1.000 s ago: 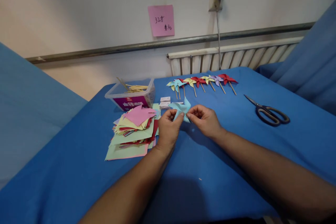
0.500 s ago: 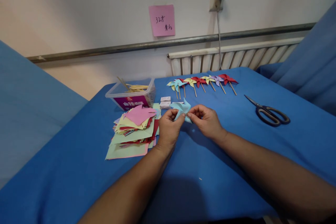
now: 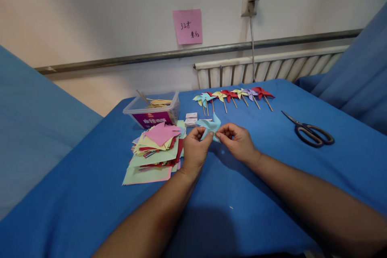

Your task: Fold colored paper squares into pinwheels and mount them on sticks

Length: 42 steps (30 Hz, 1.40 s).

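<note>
A light blue paper pinwheel (image 3: pixel 212 124) is held between both hands above the blue cloth, its blades folded in toward the middle. My left hand (image 3: pixel 195 145) is closed on its left side, thumb near the centre. From the right, the thumb and forefinger of my right hand (image 3: pixel 237 140) pinch it near the middle; whatever small part lies under the fingertips is hidden. No stick shows on this pinwheel. Just beyond the hands stand small white boxes (image 3: pixel 191 119). Left of my left hand is a stack of coloured paper pieces (image 3: pixel 155 145), a pink cut sheet on top.
Several finished pinwheels (image 3: pixel 229 94) on sticks lie in a row at the back. A clear plastic box (image 3: pixel 151 109) holds wooden sticks at the back left. Dark-handled scissors (image 3: pixel 310 130) rest at the right. A radiator (image 3: pixel 272 64) and a metal rail (image 3: pixel 211 50) run along the wall.
The view has tilted slightly, so everything sits a little lower. Both hands keep their grip on the light blue pinwheel, with hardly any movement.
</note>
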Available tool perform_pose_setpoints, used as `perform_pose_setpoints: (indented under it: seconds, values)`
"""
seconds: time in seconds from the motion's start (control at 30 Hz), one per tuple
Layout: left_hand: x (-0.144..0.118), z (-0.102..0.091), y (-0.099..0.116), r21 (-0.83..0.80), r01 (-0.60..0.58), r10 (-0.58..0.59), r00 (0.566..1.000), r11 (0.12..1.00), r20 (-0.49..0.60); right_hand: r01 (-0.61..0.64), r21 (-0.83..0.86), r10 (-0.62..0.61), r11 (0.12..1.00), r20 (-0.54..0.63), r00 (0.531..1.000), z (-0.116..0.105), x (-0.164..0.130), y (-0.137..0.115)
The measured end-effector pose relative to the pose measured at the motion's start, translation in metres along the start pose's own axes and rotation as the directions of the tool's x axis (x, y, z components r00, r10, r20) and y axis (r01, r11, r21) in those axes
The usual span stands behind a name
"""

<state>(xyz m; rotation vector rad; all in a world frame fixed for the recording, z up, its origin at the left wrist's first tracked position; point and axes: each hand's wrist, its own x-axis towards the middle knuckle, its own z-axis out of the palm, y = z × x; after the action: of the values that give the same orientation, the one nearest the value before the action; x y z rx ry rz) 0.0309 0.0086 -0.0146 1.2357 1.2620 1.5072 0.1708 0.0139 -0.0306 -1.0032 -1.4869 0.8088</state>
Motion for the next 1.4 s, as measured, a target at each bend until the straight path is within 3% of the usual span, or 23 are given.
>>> perform_pose_setpoints:
  seconds: [0.33,0.7,0.93,1.23,1.4]
  values:
    - [-0.002,0.001,0.003,0.045,-0.053,0.053,0.999,0.998,0.000,-0.002,0.003,0.002,1.000,-0.012,1.000,0.001,-0.001,-0.002]
    - [-0.007,0.000,0.008,0.269,-0.183,0.186,0.982,0.946,0.015,-0.017,0.030,0.018,0.999,-0.018,1.000,0.002,-0.002,-0.009]
    - [-0.008,0.000,0.006,0.242,-0.186,0.181,0.983,0.952,0.041,0.142,-0.034,-0.144,0.989,-0.091,0.985,0.003,0.000,-0.009]
    - [-0.006,0.000,0.003,0.144,-0.121,0.121,0.993,0.982,0.011,-0.094,0.201,0.106,0.975,-0.049,0.993,0.011,-0.001,-0.004]
    - [-0.006,-0.001,0.002,0.135,-0.122,0.121,0.993,0.983,0.015,-0.130,0.393,0.164,0.910,-0.053,0.985,0.014,0.000,-0.005]
